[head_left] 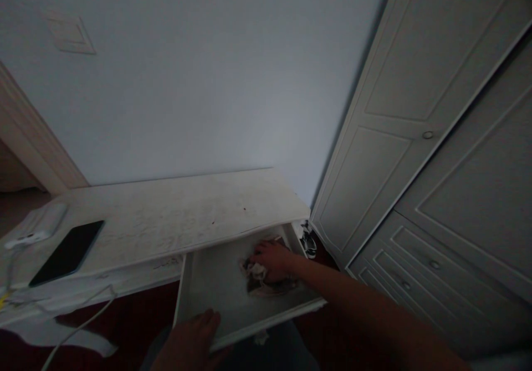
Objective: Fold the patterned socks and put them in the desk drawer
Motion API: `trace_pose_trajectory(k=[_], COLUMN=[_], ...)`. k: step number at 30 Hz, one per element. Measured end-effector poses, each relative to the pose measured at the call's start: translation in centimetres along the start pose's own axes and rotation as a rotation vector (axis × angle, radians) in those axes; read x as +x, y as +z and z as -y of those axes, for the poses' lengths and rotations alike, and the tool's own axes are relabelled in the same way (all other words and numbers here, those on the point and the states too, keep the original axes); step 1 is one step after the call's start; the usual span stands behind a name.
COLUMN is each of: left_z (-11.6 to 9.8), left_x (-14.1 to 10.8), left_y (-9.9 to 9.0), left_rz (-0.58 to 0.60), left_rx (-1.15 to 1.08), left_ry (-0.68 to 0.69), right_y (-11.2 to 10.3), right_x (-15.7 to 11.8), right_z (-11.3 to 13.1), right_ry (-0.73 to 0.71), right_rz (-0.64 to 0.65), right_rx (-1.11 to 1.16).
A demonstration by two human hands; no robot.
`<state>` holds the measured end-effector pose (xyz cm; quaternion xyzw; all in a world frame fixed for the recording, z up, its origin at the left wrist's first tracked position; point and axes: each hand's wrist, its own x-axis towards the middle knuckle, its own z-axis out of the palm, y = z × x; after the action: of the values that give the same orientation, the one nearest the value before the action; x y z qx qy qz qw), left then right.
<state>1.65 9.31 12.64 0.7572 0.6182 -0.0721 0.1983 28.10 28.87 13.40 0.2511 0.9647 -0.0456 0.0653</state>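
A white drawer (220, 282) is pulled out from under the white table top, tilted in my view. Inside it, on the right, my right hand (273, 259) presses a crumpled, patterned cloth (258, 274) against the drawer bottom. Its fingers bend over the cloth, and part of the cloth is hidden beneath the palm. At the front left corner, my left hand (195, 332) grips the drawer, with fingertips over the edge and the thumb side below the front.
Left on the table top (166, 216) lie a dark tablet (68, 252) and a white power strip (37, 227) with a cable. A white wardrobe (374, 155) stands at right. Shoes (308, 243) sit on the floor beside the table. A light switch (68, 32) is on the wall.
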Motion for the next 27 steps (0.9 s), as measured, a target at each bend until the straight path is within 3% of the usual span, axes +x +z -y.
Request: trace_pose_trajectory(k=[4, 8, 12, 15, 20, 27], left_z=[0.3, 0.6, 0.3, 0.0, -0.3, -0.5], left_x=[0.0, 0.2, 0.0, -0.2, -0.4, -0.4], left_y=[0.4, 0.8, 0.5, 0.1, -0.6, -0.9], left_rz=[-0.012, -0.052, -0.035, -0.038, -0.047, -0.038], left_rx=[-0.018, -0.049, -0.037, -0.049, -0.046, -0.018], left_ry=[0.007, 0.016, -0.024, -0.026, -0.02, -0.007], right_y=[-0.1, -0.3, -0.4, 0.1, 1.3, 1.0], right_x=[2.7, 6.8, 10.0, 10.8, 9.3, 3.1], right_z=[-0.7, 1.1, 3.7, 5.3, 7.1, 6.6], right_ry=[0.173, 0.257, 0.214, 0.125, -0.026, -0.262], right_rz=[-0.144, -0.267, -0.332, -0.334, -0.192, -0.045], right_rx=[0.107, 0.192, 0.211, 0.182, 0.1, -0.001])
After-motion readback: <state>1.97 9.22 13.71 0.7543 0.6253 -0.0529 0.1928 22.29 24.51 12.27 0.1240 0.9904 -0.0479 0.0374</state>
